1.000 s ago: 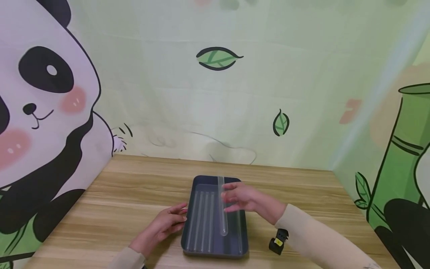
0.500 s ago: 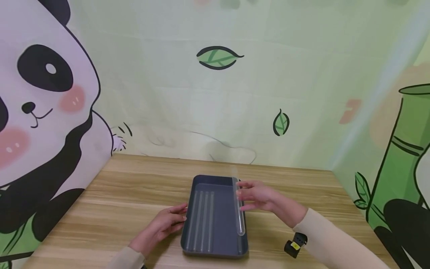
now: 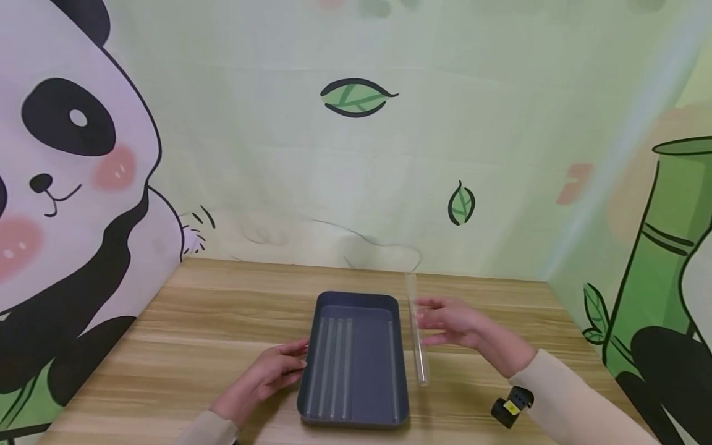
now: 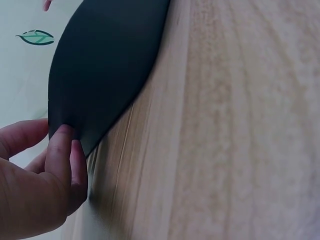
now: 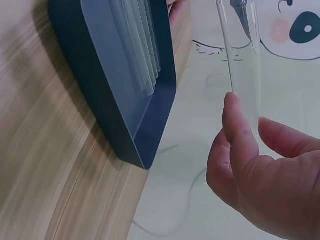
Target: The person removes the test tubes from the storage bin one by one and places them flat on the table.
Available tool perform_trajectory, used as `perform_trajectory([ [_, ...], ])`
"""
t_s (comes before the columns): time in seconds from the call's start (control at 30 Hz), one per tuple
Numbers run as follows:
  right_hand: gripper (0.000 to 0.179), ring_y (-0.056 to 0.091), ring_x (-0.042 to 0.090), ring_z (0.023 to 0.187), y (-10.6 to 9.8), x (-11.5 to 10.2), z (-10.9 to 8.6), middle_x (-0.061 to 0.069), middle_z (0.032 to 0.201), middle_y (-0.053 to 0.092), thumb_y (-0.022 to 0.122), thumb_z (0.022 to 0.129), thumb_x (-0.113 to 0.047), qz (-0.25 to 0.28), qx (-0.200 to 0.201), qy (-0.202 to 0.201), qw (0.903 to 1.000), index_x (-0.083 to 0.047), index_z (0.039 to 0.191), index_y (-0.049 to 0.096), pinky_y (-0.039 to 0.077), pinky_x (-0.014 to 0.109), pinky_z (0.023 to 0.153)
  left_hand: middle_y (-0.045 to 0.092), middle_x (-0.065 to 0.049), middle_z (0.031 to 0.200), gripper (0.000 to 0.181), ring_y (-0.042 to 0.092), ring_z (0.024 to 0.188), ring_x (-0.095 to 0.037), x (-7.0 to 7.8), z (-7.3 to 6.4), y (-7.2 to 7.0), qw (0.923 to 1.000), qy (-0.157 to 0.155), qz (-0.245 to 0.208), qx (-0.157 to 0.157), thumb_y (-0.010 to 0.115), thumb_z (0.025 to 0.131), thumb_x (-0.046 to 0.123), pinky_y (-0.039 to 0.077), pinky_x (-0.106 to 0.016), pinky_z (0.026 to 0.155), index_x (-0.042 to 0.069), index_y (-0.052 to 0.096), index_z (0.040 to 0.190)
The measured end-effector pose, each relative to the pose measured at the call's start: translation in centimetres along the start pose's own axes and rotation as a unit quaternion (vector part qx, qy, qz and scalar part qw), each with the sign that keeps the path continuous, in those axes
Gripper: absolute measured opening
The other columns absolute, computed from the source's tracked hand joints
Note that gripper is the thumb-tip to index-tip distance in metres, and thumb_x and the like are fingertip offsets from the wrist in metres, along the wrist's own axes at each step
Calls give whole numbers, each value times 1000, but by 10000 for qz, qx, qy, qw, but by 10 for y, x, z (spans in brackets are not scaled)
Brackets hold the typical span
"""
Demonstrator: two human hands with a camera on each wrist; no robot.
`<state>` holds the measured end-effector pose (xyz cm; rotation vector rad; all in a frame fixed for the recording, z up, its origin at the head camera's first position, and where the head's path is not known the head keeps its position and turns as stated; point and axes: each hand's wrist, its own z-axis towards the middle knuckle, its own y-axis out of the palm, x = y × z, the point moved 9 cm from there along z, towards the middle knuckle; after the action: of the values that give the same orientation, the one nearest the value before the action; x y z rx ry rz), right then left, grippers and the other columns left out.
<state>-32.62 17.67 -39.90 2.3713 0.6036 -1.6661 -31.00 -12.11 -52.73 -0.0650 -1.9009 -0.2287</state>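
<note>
A dark blue rectangular tray [image 3: 369, 371] sits on the table. Inside it, several clear test tubes [image 3: 332, 371] lie side by side along the left, and a single test tube [image 3: 393, 371] lies by the right wall. My right hand [image 3: 453, 321] pinches another clear test tube [image 3: 418, 346] between thumb and fingers, just outside the tray's right side; its rounded end points toward me. In the right wrist view this held tube [image 5: 245, 75] rises from the fingertips. My left hand [image 3: 272, 374] rests its fingertips against the tray's left outer wall [image 4: 107, 65].
The wooden table [image 3: 222, 321] runs back to a wall cloth [image 3: 267, 154] printed with a panda, leaves and bamboo. A black strap with a yellow mark [image 3: 510, 406] hangs at the right sleeve [image 3: 573, 395].
My right hand has carried the test tube rightward, from over the tray's middle, past its right wall, to outside it. The left hand stays at the tray's left side.
</note>
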Motion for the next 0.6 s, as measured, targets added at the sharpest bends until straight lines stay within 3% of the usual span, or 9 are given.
perform_trajectory([
  [0.6, 58, 58, 11, 96, -16, 18, -7, 0, 106, 57, 47, 105, -3, -26, 168, 145, 9998, 8, 157, 23, 63, 34, 84, 36, -30, 160, 65, 65, 97, -6, -3, 3, 0, 9996, 50, 29, -284, 60, 91, -8, 57, -24, 86, -5, 38, 152],
])
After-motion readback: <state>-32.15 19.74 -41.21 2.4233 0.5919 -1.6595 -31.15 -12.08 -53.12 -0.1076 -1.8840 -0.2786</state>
